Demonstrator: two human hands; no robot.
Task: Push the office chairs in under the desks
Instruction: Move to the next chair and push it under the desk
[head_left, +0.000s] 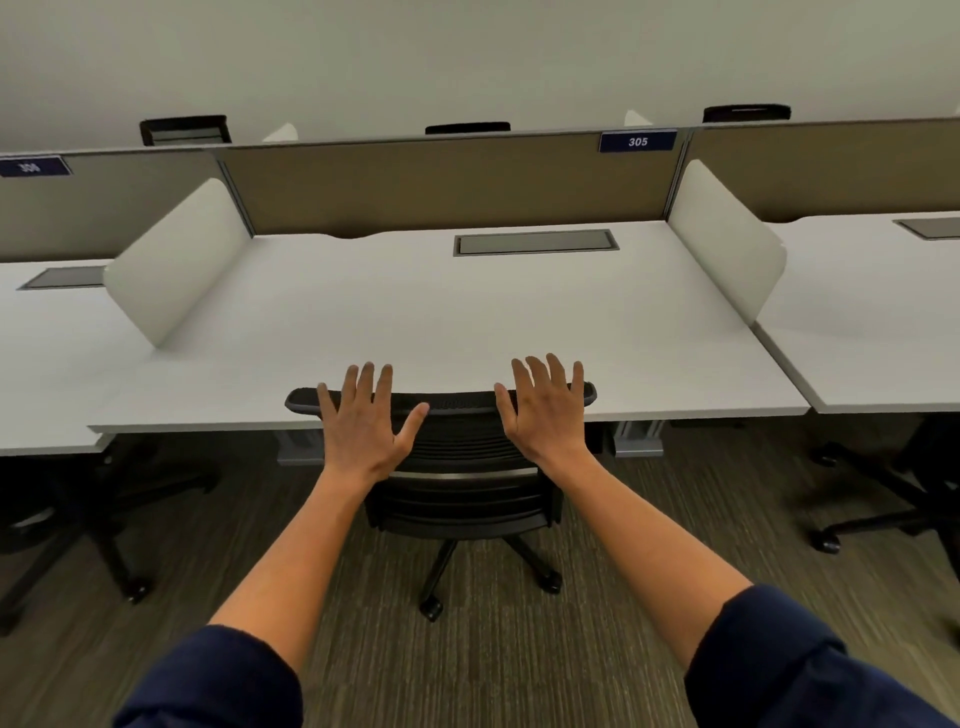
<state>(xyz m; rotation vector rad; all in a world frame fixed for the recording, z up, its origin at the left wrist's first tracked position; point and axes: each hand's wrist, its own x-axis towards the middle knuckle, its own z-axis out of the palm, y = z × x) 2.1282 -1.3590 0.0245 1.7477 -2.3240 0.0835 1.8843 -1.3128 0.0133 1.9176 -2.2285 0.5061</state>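
A black mesh office chair (460, 441) stands at the front edge of the white desk (447, 317), its backrest top against the desk edge and its seat hidden under the top. My left hand (363, 421) lies flat with fingers spread on the left part of the backrest. My right hand (545, 410) lies the same way on the right part. Neither hand grips anything. The chair's wheeled base (488, 571) shows on the carpet below.
White side screens (171, 265) (727, 244) and a tan back panel labelled 305 (638, 141) bound the desk. Neighbouring desks (47, 332) (872, 312) sit left and right, with black chair bases (78, 519) (893, 499) under them. Striped carpet (467, 665) covers the floor.
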